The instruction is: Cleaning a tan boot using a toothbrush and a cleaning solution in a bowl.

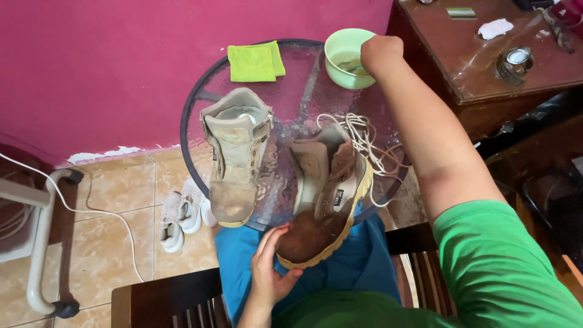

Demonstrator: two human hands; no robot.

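On the floor at nine o'clock, a pair of white sneakers (pixel 181 214) is lying beside the round glass surface (pixel 193 115). A tan boot (pixel 235 159) is standing on the glass, with a green cloth (pixel 255 61) lying at twelve o'clock from it. The left hand (pixel 271 267) is cupping the toe of a brown boot (pixel 325 195), its grip curling around the toe cap; this boot is resting tilted against the surface's near edge, over the lap, loose laces (pixel 364 141) trailing at one o'clock. The right hand (pixel 380 53) is reaching into a pale green bowl (pixel 347 56), its grip clenched, though on what I cannot tell.
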